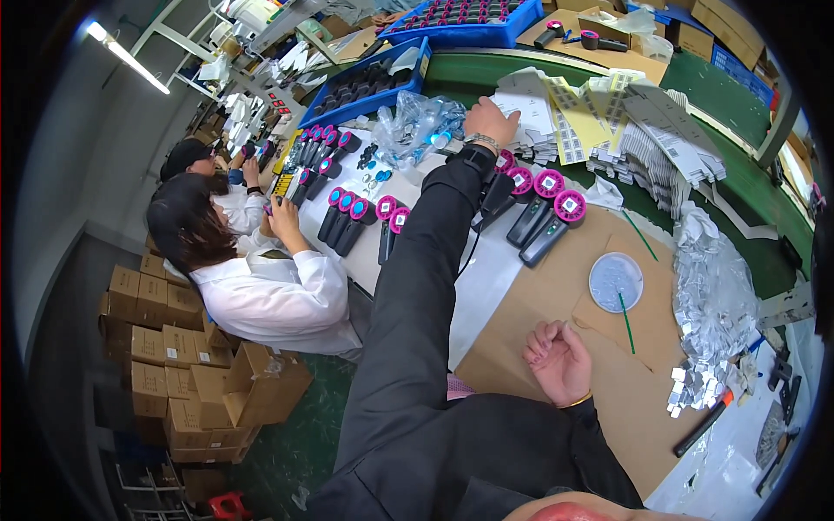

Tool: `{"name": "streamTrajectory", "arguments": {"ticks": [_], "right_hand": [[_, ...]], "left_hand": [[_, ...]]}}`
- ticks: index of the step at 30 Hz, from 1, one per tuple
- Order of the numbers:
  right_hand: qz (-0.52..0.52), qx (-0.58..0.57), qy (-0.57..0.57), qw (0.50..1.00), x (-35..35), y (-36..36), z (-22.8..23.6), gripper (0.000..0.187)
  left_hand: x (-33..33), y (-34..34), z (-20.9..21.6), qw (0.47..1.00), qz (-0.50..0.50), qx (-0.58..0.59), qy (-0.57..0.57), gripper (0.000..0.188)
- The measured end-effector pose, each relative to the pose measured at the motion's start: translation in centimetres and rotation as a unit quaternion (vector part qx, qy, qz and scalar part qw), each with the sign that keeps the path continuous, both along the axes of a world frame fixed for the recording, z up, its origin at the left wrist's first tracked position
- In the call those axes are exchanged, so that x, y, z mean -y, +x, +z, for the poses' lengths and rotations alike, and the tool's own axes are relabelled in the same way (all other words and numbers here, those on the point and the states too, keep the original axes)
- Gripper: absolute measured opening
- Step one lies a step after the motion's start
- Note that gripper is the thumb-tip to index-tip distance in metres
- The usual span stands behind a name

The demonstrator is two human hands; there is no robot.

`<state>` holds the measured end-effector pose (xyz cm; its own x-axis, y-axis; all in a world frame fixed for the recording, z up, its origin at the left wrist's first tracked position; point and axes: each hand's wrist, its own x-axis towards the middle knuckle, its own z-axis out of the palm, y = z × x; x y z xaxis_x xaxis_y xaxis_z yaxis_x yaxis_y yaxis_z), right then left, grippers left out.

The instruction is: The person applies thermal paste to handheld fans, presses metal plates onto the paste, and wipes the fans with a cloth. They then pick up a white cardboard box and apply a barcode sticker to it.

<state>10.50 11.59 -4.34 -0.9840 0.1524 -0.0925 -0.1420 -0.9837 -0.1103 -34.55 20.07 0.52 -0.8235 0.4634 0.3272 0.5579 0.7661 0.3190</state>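
Observation:
My left arm stretches far forward, and my left hand (492,123) is at the near edge of a pile of white printed sheets (528,108). Most of its fingers are hidden, so any hold is unclear. Below that wrist lie several black handheld devices (543,227) with round pink-rimmed heads and white square centres. My right hand (560,363) rests palm up above the brown cardboard (512,334), fingers loosely curled and nothing in them. Beyond it stands a round white tub (616,282) with a green stick (626,323) leaning in it.
Yellow label sheets (578,122) and stacked folded cards (651,143) lie far right. Small silver squares (698,385) and an orange-and-black cutter (704,423) are at right. A blue crate (369,82) stands ahead. Two co-workers sit at left, one in a white shirt (269,291), near cardboard boxes (187,382).

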Motion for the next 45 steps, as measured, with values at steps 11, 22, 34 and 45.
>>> {"name": "streamTrajectory", "arguments": {"ticks": [11,22,34,45], "right_hand": [[-0.015,0.009,-0.007,1.0,-0.7,0.0,-0.4,0.031],[-0.032,0.014,0.002,0.999,-1.2,0.0,-0.7,0.032],[-0.058,0.039,-0.017,0.997,-1.3,-0.1,-0.2,0.031],[-0.06,0.03,0.018,0.998,-1.7,0.2,-1.0,0.032]], "left_hand": [[-3.9,-0.6,-1.0,0.987,0.047,0.143,-0.053,0.129],[-6.5,-1.3,-2.9,0.985,0.02,0.163,-0.051,0.145],[-10.1,-3.7,-5.2,0.98,0.054,0.177,-0.07,0.16],[-8.7,-4.0,-4.8,0.975,0.045,0.209,-0.05,0.164]]}}
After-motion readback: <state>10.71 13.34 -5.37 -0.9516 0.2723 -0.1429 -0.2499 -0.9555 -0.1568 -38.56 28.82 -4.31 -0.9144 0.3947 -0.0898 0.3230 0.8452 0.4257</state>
